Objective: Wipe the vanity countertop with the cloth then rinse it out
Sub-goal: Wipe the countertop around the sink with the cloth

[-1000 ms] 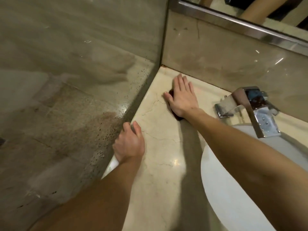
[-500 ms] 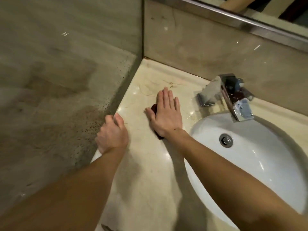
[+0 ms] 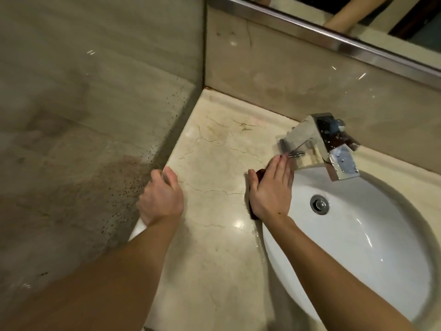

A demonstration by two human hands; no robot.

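The beige marble countertop [image 3: 214, 151] runs left of a white basin [image 3: 358, 235]. My right hand [image 3: 272, 189] lies flat with straight fingers and presses a dark red cloth [image 3: 260, 174] onto the counter at the basin's left rim. Only the cloth's edges show past the thumb and the wrist. The fingertips reach the base of the chrome faucet [image 3: 322, 144]. My left hand [image 3: 162, 197] sits at the counter's left edge with its fingers curled over that edge, beside the glass panel.
A spotted glass panel [image 3: 95, 139] stands along the counter's left side. A marble backsplash [image 3: 286, 75] and a mirror frame [image 3: 334, 41] close off the back. The basin drain [image 3: 319, 204] lies right of my right hand.
My right hand has slid the cloth from the back left corner forward and rightward to the basin rim by the faucet. The left hand has stayed on the counter edge.
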